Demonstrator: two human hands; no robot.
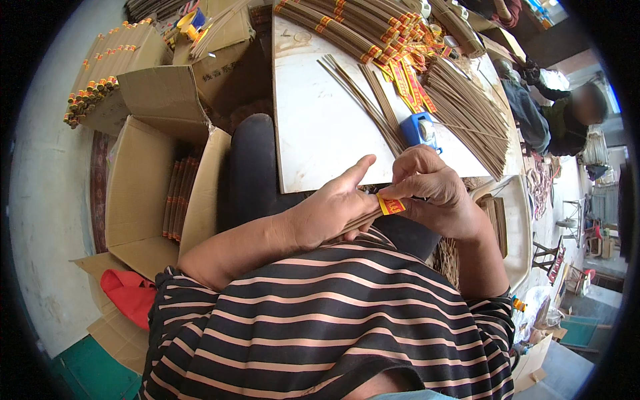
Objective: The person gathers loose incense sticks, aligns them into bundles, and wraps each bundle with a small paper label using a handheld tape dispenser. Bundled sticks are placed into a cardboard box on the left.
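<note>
Left hand: the left hand (333, 212) is wrapped around a thin bundle of brown incense sticks (357, 222), fingers curled under it, thumb stretched up and forward.
Right hand: the right hand (433, 190) pinches the yellow-and-red paper label band (391, 205) against the bundle, fingertips pressed together on it.
Bundle position: it sits between the two hands, just above the striped shirt (333, 320), touching both palms.
Long axis: it runs from low under the left hand up toward the right hand's fingers; its ends are hidden, so its full length cannot be told.
Nearer hand: the band lies at the right hand's fingertips, just beside the left hand's knuckles.
Ahead of the hands: a white tabletop (320, 127) with loose brown sticks (373, 100) fanned out, and a blue tape dispenser (419, 128) just beyond the right hand.
Farther ahead: banded finished bundles (347, 30) at the table's far edge.
Left of the left hand: an open cardboard box (143, 193) holding packed sticks, well apart.
In the way: nothing lies between the hands and the dispenser.
</note>
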